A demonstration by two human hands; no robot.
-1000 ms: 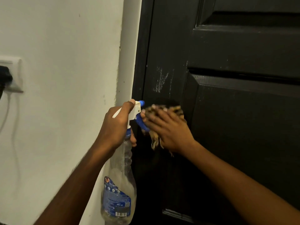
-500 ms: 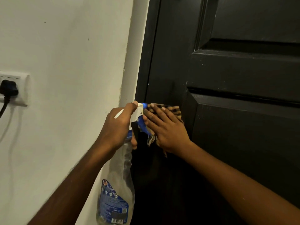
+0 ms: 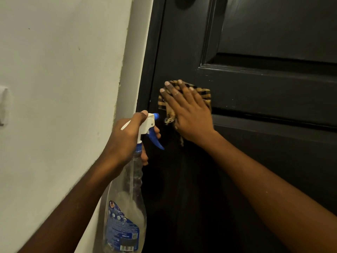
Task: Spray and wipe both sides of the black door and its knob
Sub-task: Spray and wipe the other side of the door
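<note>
At the left edge of the black door [image 3: 264, 92], my right hand [image 3: 189, 114] lies flat, fingers straight and spread, pressing a checked yellow-and-black cloth [image 3: 205, 93] against the rail between two panels. My left hand [image 3: 127, 139] curls round the neck of a clear spray bottle [image 3: 127, 207], thumb atop its white head, the bottle hanging below. The dark knob [image 3: 184, 2] shows partly at the top edge. A pale wall [image 3: 63, 88] runs left.
</note>
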